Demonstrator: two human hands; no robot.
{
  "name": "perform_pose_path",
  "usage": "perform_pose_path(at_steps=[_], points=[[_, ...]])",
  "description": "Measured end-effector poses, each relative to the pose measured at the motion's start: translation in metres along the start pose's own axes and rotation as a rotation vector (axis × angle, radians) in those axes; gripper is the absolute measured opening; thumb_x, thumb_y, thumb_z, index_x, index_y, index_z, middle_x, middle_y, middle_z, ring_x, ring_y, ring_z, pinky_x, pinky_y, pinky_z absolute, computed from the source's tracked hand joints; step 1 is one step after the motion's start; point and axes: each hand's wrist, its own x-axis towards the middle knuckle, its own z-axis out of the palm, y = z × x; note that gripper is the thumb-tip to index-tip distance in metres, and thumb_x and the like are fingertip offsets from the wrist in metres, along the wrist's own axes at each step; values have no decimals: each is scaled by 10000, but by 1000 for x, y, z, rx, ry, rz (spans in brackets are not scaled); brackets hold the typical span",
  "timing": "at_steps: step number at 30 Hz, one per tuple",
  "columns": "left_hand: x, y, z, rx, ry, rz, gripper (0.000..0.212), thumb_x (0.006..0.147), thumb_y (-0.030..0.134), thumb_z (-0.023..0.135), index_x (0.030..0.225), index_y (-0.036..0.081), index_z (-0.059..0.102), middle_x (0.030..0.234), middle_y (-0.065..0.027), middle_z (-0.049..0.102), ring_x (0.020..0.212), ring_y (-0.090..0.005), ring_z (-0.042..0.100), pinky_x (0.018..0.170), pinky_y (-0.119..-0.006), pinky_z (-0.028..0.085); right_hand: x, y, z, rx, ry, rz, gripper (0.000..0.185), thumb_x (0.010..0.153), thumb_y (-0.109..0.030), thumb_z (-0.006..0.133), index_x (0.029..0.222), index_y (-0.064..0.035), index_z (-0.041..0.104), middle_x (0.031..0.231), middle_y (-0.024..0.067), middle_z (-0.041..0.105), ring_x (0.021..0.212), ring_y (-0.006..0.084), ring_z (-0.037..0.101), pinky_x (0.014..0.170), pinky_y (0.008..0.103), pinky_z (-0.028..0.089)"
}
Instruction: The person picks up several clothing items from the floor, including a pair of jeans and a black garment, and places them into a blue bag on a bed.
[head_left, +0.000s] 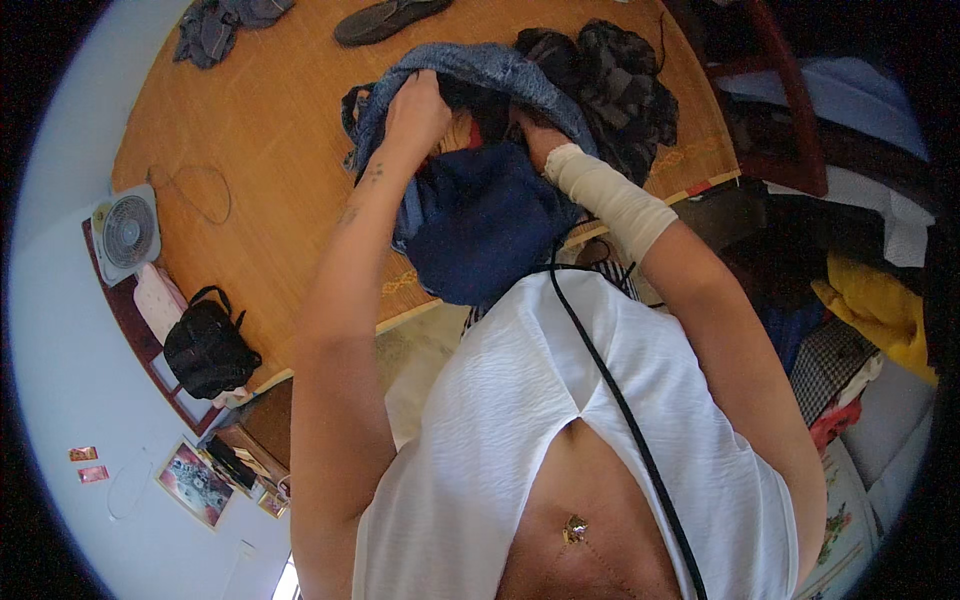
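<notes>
A blue denim garment is bunched into a ring on the woven mat in front of me. My left hand grips its rim at the left, with the fingers curled over the cloth. At the ring's right side, my right hand reaches in under the denim, so its fingers are mostly hidden. A beige sleeve covers that wrist and forearm. Dark navy cloth hangs at the near side of the denim, towards my body. Within the ring, dark and red cloth shows.
Dark patterned clothing lies right of the denim. Beyond it are a grey shoe and crumpled dark clothes. A box fan and a black bag are at the left edge. A black cord hangs before my chest.
</notes>
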Motion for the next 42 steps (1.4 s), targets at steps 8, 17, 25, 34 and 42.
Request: perform_pose_path(at_steps=[8, 17, 25, 34, 42], points=[[-4, -26, 29, 125, -464, -255, 350, 770, 38, 525, 1103, -49, 465, 1159, -272, 494, 1054, -385, 524, 883, -428, 443, 18, 5, -13, -82, -201, -29, 577, 894, 3, 300, 1404, -252, 214, 1290, 269, 419, 1134, 387, 482, 988, 415, 364], [-36, -48, 92, 361, -74, -165, 534, 772, 143, 566, 1268, 109, 373, 1215, -210, 391, 1001, -425, 517, 856, -430, 465, 29, -1, -3, -188, -120, 38, 498, 910, -35, 329, 1353, -260, 344, 1287, 214, 443, 1122, 365, 498, 938, 423, 421], [-46, -27, 69, 132, -262, -366, 399, 784, 186, 549, 1166, 102, 472, 952, -214, 600, 880, -349, 604, 744, -418, 496, 36, 24, 35, -372, 105, -111, 452, 878, -88, 420, 1286, -281, 441, 1317, 156, 407, 1141, 304, 493, 915, 381, 448], [-48, 0, -105, -1008, -10, -405, 251, 818, 127, 524, 1049, 33, 554, 782, -21, 592, 629, -81, 540, 510, -237, 430, 35, 19, 22, -14, 86, -91, 443, 889, -264, 401, 1316, -148, 396, 1351, 163, 377, 1160, 367, 453, 1010, 402, 339], [76, 27, -167, -1376, 246, -94, 314, 860, 263, 538, 1066, 27, 522, 915, -58, 619, 739, -161, 592, 622, -267, 468, 42, 2, 22, -387, -121, -211, 426, 893, -118, 361, 1317, -154, 391, 1394, 129, 326, 1081, 338, 529, 930, 428, 428]])
